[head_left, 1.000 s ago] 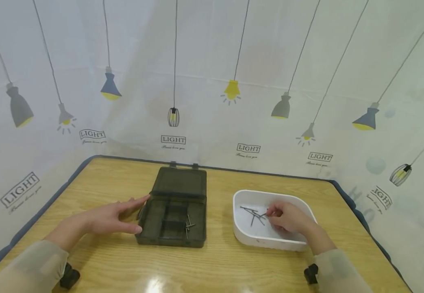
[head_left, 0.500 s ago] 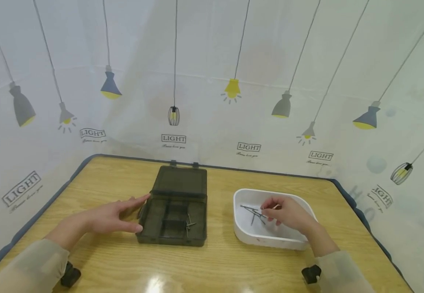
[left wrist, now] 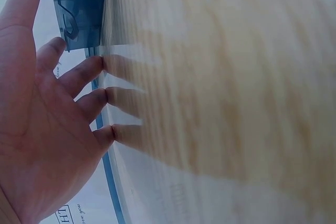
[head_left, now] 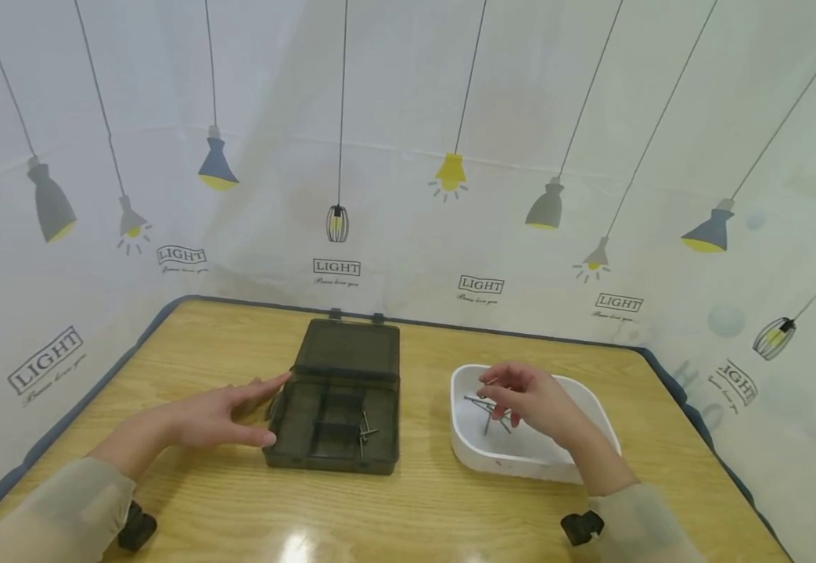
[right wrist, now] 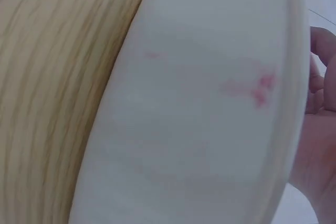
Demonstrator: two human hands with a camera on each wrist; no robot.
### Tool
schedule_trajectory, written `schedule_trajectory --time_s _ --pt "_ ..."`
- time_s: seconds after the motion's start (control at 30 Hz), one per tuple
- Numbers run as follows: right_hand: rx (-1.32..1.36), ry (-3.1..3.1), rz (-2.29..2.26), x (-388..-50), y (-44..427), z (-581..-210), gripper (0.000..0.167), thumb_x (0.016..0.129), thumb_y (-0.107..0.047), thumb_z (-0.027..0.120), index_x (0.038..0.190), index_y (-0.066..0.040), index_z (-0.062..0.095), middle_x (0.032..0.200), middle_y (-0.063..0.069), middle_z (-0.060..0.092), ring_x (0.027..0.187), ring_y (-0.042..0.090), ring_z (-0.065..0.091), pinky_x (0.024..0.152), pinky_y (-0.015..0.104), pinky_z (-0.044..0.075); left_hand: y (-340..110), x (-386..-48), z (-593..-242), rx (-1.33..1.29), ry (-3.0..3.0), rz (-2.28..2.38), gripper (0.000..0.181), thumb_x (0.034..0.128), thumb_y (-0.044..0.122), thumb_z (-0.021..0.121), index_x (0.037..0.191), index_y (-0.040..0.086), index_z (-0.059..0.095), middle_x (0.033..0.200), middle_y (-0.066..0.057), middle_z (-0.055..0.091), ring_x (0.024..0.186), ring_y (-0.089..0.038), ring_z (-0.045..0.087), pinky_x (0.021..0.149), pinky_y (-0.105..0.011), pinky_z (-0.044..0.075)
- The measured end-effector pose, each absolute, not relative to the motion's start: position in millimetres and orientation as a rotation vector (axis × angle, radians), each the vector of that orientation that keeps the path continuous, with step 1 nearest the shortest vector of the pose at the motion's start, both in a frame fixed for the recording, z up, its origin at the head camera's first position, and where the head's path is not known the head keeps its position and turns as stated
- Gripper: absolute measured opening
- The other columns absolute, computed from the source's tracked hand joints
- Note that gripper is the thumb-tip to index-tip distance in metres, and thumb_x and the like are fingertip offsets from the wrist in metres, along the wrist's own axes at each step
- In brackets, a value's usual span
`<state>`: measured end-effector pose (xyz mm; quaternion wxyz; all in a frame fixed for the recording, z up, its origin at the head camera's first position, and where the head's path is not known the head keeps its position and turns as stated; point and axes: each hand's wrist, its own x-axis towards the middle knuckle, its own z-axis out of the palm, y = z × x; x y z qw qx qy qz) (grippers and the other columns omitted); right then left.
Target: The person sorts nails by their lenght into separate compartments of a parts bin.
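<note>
A dark translucent box (head_left: 291,430) lies with its lid (head_left: 351,348) folded back on the table. Several thin metal nails (head_left: 363,432) lie in its right compartment. My left hand (head_left: 213,418) is spread along the box's left side, thumb at the near corner and index finger near the hinge; in the left wrist view its other fingertips touch the tabletop. Above a white tray (head_left: 478,455), my right hand (head_left: 537,399) pinches a nail between thumb and index finger, mostly hidden by the fingertips. Below it, several nails (head_left: 487,422) lie in the tray, partly covered by the hand.
A wooden table (head_left: 239,508) carries both containers, a strip of bare wood (head_left: 425,422) between them. Behind stands a white curtain (head_left: 393,94) printed with lamps. The tray's outer wall (right wrist: 199,103), marked with red smudges, fills most of the right wrist view.
My right hand has risen from inside the tray and moved left, over the remaining nails, with a nail pinched in its fingertips. My left hand stays at the box.
</note>
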<state>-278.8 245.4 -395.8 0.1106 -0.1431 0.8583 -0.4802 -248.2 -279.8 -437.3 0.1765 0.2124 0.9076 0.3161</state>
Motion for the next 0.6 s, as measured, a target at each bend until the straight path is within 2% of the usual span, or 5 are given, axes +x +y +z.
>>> schedule_trajectory --time_s 0.1,0.2,0.4,0.6 --pt "-0.435 2.495 -1.456 -278.3 236.4 -391.7 0.033 0.107 -0.023 0.074 0.131 0.000 0.068 0.111 0.021 0.079 0.082 0.024 0.075 0.061 0.029 0.059 -279.9 -248.4 -436.8 0.604 2.576 0.890 0.098 0.0996 0.058 0.076 0.177 0.033 0.021 0.180 -0.026 0.021 0.165 -0.059 0.014 0.124 -0.087 0.008" --pt "-0.432 2.477 -1.487 -278.5 226.4 -388.1 0.031 0.107 -0.023 0.073 0.131 -0.003 0.068 0.111 0.015 0.081 0.080 0.022 0.075 0.059 0.028 0.056 -279.6 -248.2 -436.1 0.591 2.573 0.886 0.098 0.0997 0.058 0.076 0.177 0.035 0.021 0.181 -0.025 0.020 0.166 -0.058 0.014 0.125 -0.087 0.007" --pt "-0.459 2.411 -1.553 -280.3 204.9 -385.1 0.025 0.108 -0.019 0.071 0.129 -0.005 0.068 0.117 0.016 0.083 0.075 0.018 0.073 0.055 0.025 0.051 -280.1 -249.8 -437.5 0.579 2.568 0.892 0.098 0.0997 0.058 0.076 0.177 0.036 0.021 0.182 -0.025 0.018 0.166 -0.058 0.011 0.124 -0.088 0.010" --pt "-0.536 2.347 -1.581 -282.2 184.1 -387.3 0.026 0.109 -0.019 0.071 0.127 -0.002 0.067 0.121 0.017 0.082 0.073 0.014 0.074 0.054 0.025 0.048 -279.2 -250.7 -438.4 0.590 2.555 0.911 0.098 0.0997 0.056 0.077 0.177 0.035 0.022 0.181 -0.025 0.018 0.166 -0.058 0.010 0.124 -0.088 0.011"
